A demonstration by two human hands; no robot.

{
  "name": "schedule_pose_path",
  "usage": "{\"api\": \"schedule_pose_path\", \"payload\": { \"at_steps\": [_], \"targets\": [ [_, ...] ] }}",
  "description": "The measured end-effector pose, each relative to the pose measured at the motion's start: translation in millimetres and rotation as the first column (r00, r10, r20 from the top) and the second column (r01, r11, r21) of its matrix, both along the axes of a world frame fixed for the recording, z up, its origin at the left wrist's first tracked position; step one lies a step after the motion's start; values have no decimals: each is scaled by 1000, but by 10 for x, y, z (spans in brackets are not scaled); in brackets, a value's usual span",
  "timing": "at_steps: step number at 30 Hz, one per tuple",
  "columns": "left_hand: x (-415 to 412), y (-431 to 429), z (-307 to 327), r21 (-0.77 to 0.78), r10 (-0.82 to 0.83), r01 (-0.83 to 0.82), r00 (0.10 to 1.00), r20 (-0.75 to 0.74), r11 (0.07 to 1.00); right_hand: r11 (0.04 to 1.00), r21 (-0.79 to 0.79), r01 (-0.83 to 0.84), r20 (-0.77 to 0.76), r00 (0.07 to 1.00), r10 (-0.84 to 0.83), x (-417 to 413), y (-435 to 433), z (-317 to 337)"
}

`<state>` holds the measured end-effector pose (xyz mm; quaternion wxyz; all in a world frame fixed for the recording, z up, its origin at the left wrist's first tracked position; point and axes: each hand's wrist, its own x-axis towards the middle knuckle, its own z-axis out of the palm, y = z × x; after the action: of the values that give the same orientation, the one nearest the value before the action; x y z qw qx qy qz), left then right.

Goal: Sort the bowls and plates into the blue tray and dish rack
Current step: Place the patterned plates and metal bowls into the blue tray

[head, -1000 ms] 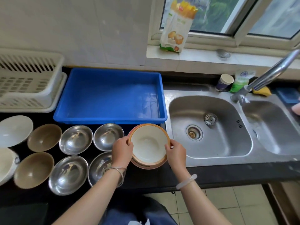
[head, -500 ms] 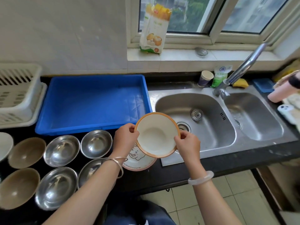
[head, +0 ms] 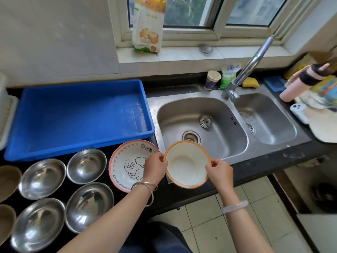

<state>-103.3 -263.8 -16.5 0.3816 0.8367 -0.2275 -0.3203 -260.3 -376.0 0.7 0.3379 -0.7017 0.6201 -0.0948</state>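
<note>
My left hand point(head: 155, 166) and my right hand point(head: 219, 171) grip opposite rims of a white plate with an orange edge point(head: 187, 164), held above the counter's front edge by the sink. A pink-rimmed plate with an elephant drawing point(head: 127, 165) lies on the black counter just left of it, partly under my left hand. Several steel bowls point(head: 86, 166) and brown bowls point(head: 8, 179) sit on the counter to the left. The blue tray point(head: 78, 117) lies behind them with nothing in it. Only a sliver of the white dish rack point(head: 5, 114) shows at the far left.
A double steel sink point(head: 200, 123) with a tall tap point(head: 249, 66) is to the right. A paper cup point(head: 212, 79), a green pouch and a yellow sponge stand behind it. A flour bag point(head: 147, 24) leans on the windowsill. Bottles and a white device crowd the right counter.
Both hands lifted the orange-edged plate off the elephant plate and carried it to the right. The view swung right, so the dish rack slid almost out of sight.
</note>
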Motion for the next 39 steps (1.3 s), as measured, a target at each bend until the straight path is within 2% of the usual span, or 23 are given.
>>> {"api": "schedule_pose_path", "payload": {
  "at_steps": [12, 19, 24, 26, 28, 30, 33, 36, 39],
  "targets": [
    [-74, -21, -169, 69, -7, 6, 1000, 14, 998, 997, 77, 0, -6, 1000, 0, -87, -61, -277],
    [-99, 9, -188, 6, -2, 2, 1000, -7, 1000, 993, 112, -38, 15, 999, 36, -102, -87, -292],
    [-19, 108, -145, -18, 40, -41, 998, -55, 999, 992, 15, -126, -111, 986, 127, -34, -127, -156],
    [57, 198, -120, -16, 76, -76, 997, -2, 997, 978, -78, -192, -138, 974, 180, 48, -145, -74],
    [156, 316, -96, 2, 112, -113, 990, 80, 994, 953, -123, -278, -78, 960, 270, 215, -136, 11],
    [271, 452, -83, 45, 145, -155, 973, 180, 987, 912, -134, -388, -38, 922, 386, 459, -89, 59],
    [424, 662, -62, 140, 203, -246, 942, 267, 959, 831, -97, -548, -77, 837, 542, 879, 28, 56],
    [501, 851, -53, 207, 259, -323, 924, 282, 924, 733, 15, -680, -182, 719, 670, 1234, 127, -6],
    [543, 960, -97, 200, 293, -333, 934, 205, 921, 617, 122, -777, -304, 563, 769, 1482, 158, -93]
  ]
}}
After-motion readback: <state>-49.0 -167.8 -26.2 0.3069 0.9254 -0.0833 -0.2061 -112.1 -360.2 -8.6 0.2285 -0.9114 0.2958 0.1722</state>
